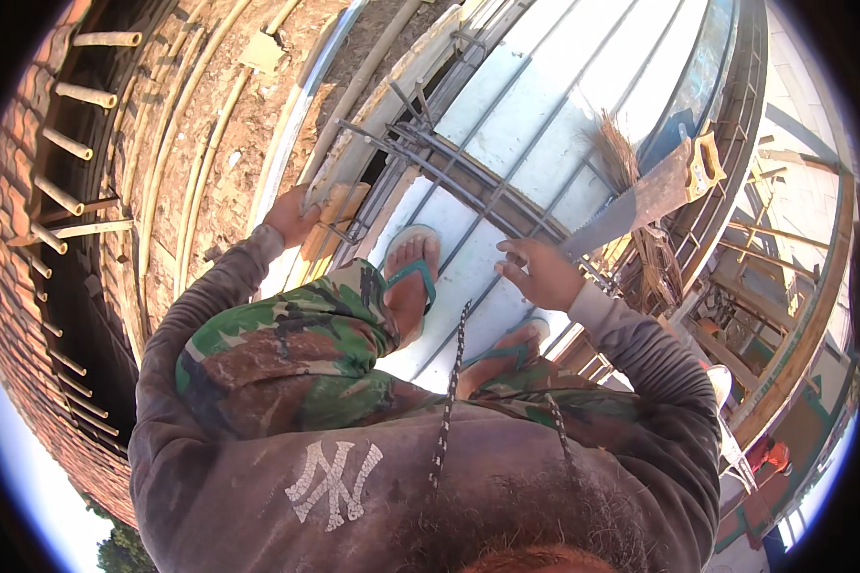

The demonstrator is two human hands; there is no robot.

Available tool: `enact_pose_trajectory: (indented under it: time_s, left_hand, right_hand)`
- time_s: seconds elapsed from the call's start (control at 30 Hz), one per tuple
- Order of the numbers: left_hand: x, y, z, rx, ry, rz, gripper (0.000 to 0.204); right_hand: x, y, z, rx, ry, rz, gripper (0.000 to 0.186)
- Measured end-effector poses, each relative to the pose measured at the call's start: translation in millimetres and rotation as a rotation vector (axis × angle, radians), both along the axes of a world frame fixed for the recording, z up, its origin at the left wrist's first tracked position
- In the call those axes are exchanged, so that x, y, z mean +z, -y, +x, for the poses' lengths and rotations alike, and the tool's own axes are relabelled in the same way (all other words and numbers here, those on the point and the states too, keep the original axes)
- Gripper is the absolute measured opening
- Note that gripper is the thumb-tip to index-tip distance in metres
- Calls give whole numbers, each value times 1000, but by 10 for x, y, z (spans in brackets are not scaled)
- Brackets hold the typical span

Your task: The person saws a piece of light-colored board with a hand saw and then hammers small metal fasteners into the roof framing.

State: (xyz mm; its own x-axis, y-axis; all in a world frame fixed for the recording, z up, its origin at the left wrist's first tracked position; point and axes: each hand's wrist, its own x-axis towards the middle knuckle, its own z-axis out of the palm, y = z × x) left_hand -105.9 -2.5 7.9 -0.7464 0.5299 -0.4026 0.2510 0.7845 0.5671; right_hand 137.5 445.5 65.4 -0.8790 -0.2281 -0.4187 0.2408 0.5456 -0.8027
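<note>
My left hand (293, 218) is closed on the edge of a wooden board (339, 218) along the left side, its fingertips partly hidden. My right hand (543, 272) hangs over the white sheets (506, 115), fingers loosely bent and apart, with nothing in it. Grey steel bars (502, 191) run lengthwise and crosswise over the sheets. Just right of that hand lies a handsaw (631, 205) with a yellowish wooden handle, blade toward the hand. A bundle of thin twigs, like a broom (616, 153), lies beneath and beside the saw. My feet in green sandals (413, 272) stand on the sheets.
A tiled roof edge (19, 201) with protruding poles and a dark gap lies far left. Long bamboo poles (191, 181) rest on the brown surface beside me. Beyond the right edge, timber framing (755, 296) stands lower down, with a person in orange (769, 456) below.
</note>
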Motion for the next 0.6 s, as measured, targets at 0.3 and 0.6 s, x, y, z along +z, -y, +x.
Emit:
enact_pose_trajectory:
  time_s: [0.3,0.6]
  left_hand:
    - [42,-65,-1,34,82,80,48]
    - [-11,-91,-18,18,92,30,53]
  right_hand:
    - [-90,-53,94,-50,-13,49,45]
    - [-153,-6,188,-11,-21,42,42]
